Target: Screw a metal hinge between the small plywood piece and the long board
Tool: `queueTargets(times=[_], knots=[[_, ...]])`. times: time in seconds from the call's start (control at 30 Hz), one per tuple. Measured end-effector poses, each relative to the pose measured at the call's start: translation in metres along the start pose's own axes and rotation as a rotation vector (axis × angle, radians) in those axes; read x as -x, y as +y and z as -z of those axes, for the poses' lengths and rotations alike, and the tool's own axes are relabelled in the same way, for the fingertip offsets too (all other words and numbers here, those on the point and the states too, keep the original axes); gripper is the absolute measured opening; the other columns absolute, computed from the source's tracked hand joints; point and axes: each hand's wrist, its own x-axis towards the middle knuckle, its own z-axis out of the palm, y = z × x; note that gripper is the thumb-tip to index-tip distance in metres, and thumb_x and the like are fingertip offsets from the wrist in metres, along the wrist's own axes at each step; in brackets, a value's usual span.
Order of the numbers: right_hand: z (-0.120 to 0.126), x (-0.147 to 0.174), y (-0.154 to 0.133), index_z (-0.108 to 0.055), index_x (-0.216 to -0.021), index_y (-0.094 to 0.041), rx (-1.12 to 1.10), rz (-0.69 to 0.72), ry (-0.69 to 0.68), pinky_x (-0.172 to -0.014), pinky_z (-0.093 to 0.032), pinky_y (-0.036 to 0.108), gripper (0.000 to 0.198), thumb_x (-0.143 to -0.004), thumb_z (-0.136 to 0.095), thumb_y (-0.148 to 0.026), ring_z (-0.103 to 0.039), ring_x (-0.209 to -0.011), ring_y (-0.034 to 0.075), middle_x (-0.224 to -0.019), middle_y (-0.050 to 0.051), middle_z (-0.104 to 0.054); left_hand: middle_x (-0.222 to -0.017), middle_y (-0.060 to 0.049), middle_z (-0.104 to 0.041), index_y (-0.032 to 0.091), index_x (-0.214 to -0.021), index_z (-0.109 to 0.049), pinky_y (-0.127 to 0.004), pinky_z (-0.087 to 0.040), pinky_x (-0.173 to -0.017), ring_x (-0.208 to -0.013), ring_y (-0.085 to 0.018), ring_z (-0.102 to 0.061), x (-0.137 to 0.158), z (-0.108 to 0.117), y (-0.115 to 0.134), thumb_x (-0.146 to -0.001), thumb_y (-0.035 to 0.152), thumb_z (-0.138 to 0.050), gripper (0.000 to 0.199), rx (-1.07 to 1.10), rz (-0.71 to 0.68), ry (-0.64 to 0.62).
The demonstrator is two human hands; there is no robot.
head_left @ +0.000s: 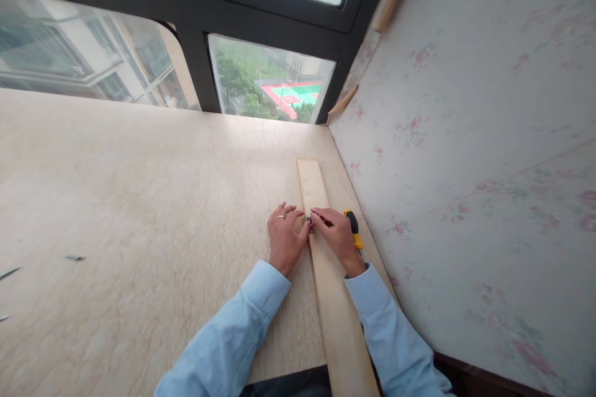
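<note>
A long pale wooden board (313, 178) lies on the marble-look sill, running from the lower edge toward the window. At the board's left edge sits a small metal piece (310, 224) that looks like a hinge. My left hand (286, 237) holds it from the left, thumb against it and fingers bent over the edge. Over the board, my right hand (339, 237) has thumb and fingertips pinched together right at the metal piece; whatever is in the pinch is too small to make out. A yellow-and-black tool handle (354, 229) lies just right of my right hand, partly hidden.
The stone sill (139, 198) stretches to the left, with a small metal bit (73, 257) and a thin pointed piece (9, 273) on it. A flowered wall (465, 198) rises close on the right. The dark window frame (274, 15) borders the far side.
</note>
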Motion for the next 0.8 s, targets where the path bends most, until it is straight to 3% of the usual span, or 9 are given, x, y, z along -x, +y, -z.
queueTargets(times=[0.5, 0.8], knots=[[0.0006, 0.0013, -0.0041, -0.073, -0.095, -0.022, 0.042, 0.052, -0.054, -0.083, -0.053, 0.035, 0.019, -0.091, -0.056, -0.029, -0.067, -0.088, 0.02, -0.095, 0.007, -0.074, -0.109, -0.006, -0.069, 0.026, -0.094, -0.072, -0.053, -0.034, -0.106, -0.118, -0.03, -0.055, 0.0013, 0.0011, 0.0039, -0.077, 0.026, -0.069, 0.017, -0.067, 0.01, -0.059], [0.0021, -0.0012, -0.004, -0.073, -0.082, -0.02, 0.054, -0.003, -0.052, -0.068, -0.051, 0.03, 0.017, -0.088, -0.061, -0.031, -0.061, -0.073, 0.017, -0.08, 0.004, -0.066, -0.11, -0.007, -0.069, 0.028, -0.097, -0.074, -0.054, -0.033, -0.107, -0.118, -0.031, -0.053, 0.0024, -0.0002, 0.0042, -0.078, 0.027, -0.068, 0.02, -0.097, 0.001, -0.069]])
